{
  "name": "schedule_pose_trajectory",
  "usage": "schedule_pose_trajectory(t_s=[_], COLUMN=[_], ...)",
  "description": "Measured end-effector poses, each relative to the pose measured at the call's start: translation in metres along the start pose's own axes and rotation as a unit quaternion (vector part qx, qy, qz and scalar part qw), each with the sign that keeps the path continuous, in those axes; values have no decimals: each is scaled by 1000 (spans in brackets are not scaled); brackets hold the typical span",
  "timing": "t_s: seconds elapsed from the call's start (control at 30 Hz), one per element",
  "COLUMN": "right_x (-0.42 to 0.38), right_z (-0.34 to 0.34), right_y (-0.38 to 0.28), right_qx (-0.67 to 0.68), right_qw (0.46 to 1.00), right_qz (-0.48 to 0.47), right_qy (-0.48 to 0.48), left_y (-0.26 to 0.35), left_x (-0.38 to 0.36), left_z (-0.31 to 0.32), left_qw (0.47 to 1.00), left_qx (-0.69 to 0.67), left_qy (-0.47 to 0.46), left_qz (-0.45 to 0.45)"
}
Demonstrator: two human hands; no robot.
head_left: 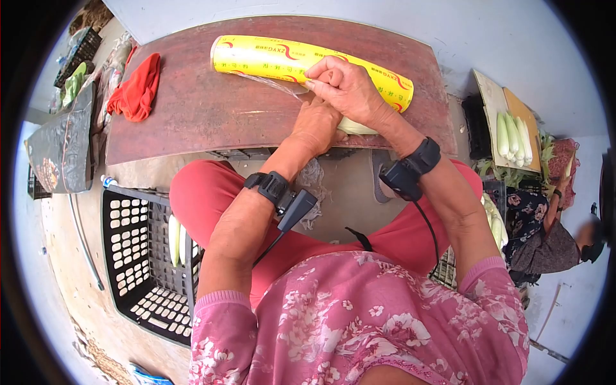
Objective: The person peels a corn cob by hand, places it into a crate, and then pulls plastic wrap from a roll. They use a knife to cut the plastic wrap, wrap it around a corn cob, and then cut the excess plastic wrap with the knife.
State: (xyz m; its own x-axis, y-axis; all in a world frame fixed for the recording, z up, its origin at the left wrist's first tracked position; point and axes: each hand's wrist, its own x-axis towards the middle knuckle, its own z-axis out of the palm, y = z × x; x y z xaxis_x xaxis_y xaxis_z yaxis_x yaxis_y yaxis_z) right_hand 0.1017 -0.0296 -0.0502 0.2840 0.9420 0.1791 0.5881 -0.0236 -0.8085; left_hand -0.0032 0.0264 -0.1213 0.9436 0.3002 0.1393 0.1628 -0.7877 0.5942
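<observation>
A yellow printed roll of cling film lies across the wooden table, and a clear strip of film runs from its near edge towards my hands. My right hand is over the roll's near side, fingers curled and pinched where the film ends. Just below it, my left hand is closed against the near side of a long pale green vegetable. My forearms mostly hide this vegetable, and the left fingertips are partly covered by the right hand.
A red cloth lies at the table's left end. A black crate holding pale vegetables stands by my left leg. To the right, several pale vegetables lie on a board, and another person sits beyond.
</observation>
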Motion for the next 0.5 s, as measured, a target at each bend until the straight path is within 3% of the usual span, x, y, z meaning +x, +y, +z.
schedule_pose_trajectory(t_s=[0.17, 0.27, 0.37, 0.47, 0.5], right_x=[-2, 2, 1, 1, 2], right_z=[0, -1, -5, -17, -24], right_y=[-6, -1, -2, -10, -12], right_qx=[30, 103, 119, 143, 116], right_qw=[999, 993, 991, 989, 993], right_qz=[-7, -8, -17, 14, -21], right_qy=[-28, -63, -63, -32, 5], left_y=[-1, 2, 3, 2, 2], left_x=[0, 1, -1, -4, -3], left_z=[3, 0, -2, 1, 1], left_qw=[1000, 999, 999, 997, 997], left_qx=[-5, 4, 40, 72, 71], left_qy=[27, -20, -23, 32, 11], left_qz=[-5, -39, -19, 25, 15])
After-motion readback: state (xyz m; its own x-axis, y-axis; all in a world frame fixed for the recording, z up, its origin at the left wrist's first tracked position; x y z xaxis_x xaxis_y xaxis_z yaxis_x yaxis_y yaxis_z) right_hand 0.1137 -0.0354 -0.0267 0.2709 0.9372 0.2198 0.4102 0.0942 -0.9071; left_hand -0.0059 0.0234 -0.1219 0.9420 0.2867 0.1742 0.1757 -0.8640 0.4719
